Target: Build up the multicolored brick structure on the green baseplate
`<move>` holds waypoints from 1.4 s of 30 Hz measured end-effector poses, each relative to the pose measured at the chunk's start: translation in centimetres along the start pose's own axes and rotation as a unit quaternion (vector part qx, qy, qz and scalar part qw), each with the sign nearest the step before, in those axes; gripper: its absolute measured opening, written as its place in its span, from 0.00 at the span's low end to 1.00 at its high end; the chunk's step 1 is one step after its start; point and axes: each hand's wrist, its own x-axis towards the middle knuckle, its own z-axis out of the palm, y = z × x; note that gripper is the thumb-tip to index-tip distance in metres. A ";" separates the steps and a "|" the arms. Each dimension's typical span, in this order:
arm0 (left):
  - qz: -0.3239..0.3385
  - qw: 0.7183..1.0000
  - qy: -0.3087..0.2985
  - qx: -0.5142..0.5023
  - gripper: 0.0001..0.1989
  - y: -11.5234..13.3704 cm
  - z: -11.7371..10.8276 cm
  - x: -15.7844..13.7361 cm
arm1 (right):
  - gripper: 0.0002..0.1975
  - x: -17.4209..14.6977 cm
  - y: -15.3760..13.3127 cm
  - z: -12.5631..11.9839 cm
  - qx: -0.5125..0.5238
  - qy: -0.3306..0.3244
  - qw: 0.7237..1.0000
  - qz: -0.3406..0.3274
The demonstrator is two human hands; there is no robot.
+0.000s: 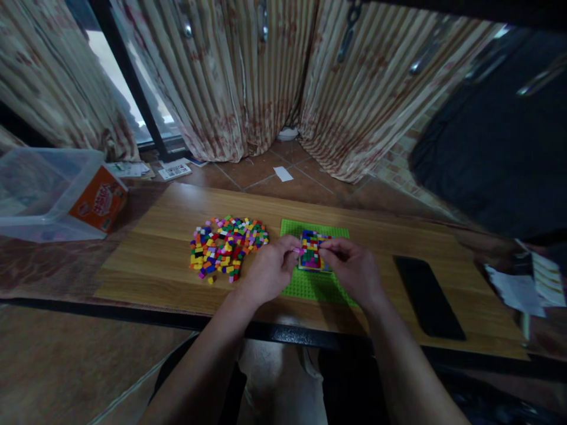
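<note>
Pale striped cloth curtains with reddish patches (pixel 248 77): hang in folds along the far side, down to the brown tiled floor (pixel 259 171).
Long wood-grain tabletop with a dark front edge (pixel 146 260): stretches across the middle, nearer than the curtains.
Clear plastic box with an orange panel (pixel 100 200): stands just beside the tabletop's left end.
Bright green studded baseplate (pixel 301 288): lies flat near the tabletop's middle.
Loose heap of small multicoloured plastic bricks (pixel 228 245): spreads left of the baseplate, near but apart.
Flat black rectangular slab (pixel 427 298): lies right of the baseplate, well apart.
Left hand (pixel 275 265): pinches a small pink plastic brick (pixel 297 251) between fingertips.
Right hand (pixel 354 268): curls in from the opposite side, fingertips close together; cannot tell if clamped on anything.
Rectangular multicoloured brick block (pixel 311 254): sits over the baseplate, between the 2 hands.
Pink brick: meets the block's left edge in view; contact too small to tell.
</note>
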 end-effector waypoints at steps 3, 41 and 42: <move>0.009 1.000 -0.004 -0.018 0.08 0.2 -0.1 0.0 | 0.08 -0.6 -1.2 0.5 -0.032 -0.023 0.996 -0.078; 0.009 0.997 -0.037 0.071 0.04 0.2 -0.2 -1.0 | 0.10 -0.5 -0.3 -0.1 0.021 0.023 0.998 -0.062; 0.009 0.997 -0.033 0.072 0.04 0.3 -0.1 -0.9 | 0.10 -0.5 -0.2 -0.1 0.014 0.020 0.998 -0.066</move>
